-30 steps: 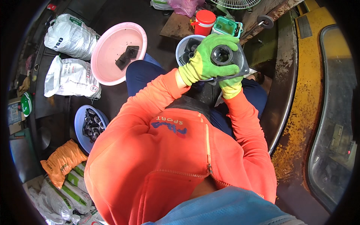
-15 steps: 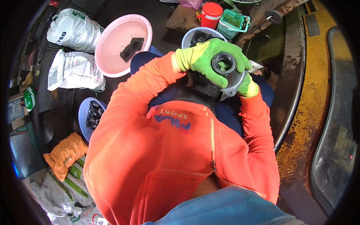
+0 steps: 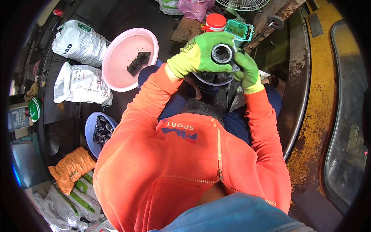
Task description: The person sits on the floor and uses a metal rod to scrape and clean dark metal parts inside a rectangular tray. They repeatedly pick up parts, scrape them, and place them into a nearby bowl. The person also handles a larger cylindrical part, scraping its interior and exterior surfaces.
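Note:
In front of my chest, both gloved hands hold a dark plastic part with a round collar [image 3: 222, 62] and a flat flange. The collar's open end points up at me. My left hand [image 3: 197, 54], in a green and yellow glove, wraps round the collar with its fingers closed. My right hand [image 3: 248, 73] has its fingers bent against the flange edge on the other side. The part's underside is hidden. Just below the hands is a pale blue basin [image 3: 208, 82] with dark pieces [image 3: 220, 77] in it, partly covered by them.
A pink basin [image 3: 109, 67] at the upper left holds dark flat pieces [image 3: 138, 63]. Another blue basin [image 3: 90, 131] of dark parts stands at left, near white sacks [image 3: 81, 83] and an orange bag [image 3: 73, 166]. Beyond are a red-lidded container [image 3: 215, 22], a fan [image 3: 242, 4] and rusty yellow machinery [image 3: 309, 154].
The collar has tipped and shifted slightly left and up in my hands. My right hand's fingers have come round onto the flange side. The whole view has also shifted a little.

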A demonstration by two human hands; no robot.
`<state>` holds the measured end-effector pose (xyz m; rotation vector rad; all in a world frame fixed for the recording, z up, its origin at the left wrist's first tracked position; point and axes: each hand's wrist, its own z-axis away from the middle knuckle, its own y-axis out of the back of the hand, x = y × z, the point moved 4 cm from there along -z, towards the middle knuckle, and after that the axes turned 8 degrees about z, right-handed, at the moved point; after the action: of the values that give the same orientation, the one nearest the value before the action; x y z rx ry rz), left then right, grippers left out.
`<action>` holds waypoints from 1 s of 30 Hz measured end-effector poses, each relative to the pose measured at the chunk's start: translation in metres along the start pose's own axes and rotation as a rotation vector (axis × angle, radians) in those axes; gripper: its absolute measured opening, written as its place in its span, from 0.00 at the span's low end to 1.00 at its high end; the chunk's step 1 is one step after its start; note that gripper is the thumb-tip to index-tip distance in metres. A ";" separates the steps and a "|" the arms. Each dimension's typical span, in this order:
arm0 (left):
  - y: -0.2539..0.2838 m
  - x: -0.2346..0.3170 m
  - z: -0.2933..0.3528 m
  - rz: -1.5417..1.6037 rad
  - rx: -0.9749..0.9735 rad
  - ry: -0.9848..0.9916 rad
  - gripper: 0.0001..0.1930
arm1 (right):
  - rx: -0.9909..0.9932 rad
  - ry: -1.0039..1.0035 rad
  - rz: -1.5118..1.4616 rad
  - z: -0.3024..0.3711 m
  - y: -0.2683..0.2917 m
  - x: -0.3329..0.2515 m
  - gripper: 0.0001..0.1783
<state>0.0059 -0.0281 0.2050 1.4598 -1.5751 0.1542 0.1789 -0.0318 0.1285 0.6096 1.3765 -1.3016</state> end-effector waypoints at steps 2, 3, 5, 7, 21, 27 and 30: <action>-0.006 -0.015 0.011 0.314 0.137 0.128 0.46 | 0.008 0.042 -0.155 0.004 -0.001 0.001 0.13; -0.009 -0.025 0.012 0.732 0.370 0.105 0.38 | 0.024 0.035 -0.184 0.005 0.000 0.002 0.12; -0.020 -0.043 0.022 1.376 0.620 0.117 0.27 | 0.034 0.048 -0.243 0.004 0.001 0.004 0.13; -0.047 -0.049 0.032 1.611 0.522 0.375 0.32 | -0.001 -0.019 -0.192 0.000 -0.004 0.011 0.15; -0.041 -0.056 0.046 1.810 0.388 0.765 0.20 | -0.051 0.810 1.140 0.011 -0.003 -0.022 0.13; -0.044 -0.054 0.042 1.832 0.344 0.795 0.20 | -0.028 0.871 1.238 0.013 -0.007 -0.025 0.14; -0.041 -0.052 0.041 1.807 0.344 0.793 0.22 | -0.031 0.870 1.256 0.013 -0.005 -0.023 0.15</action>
<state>0.0089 -0.0291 0.1269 -0.3123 -1.6520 1.7903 0.1849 -0.0388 0.1536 1.7660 1.2074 0.0564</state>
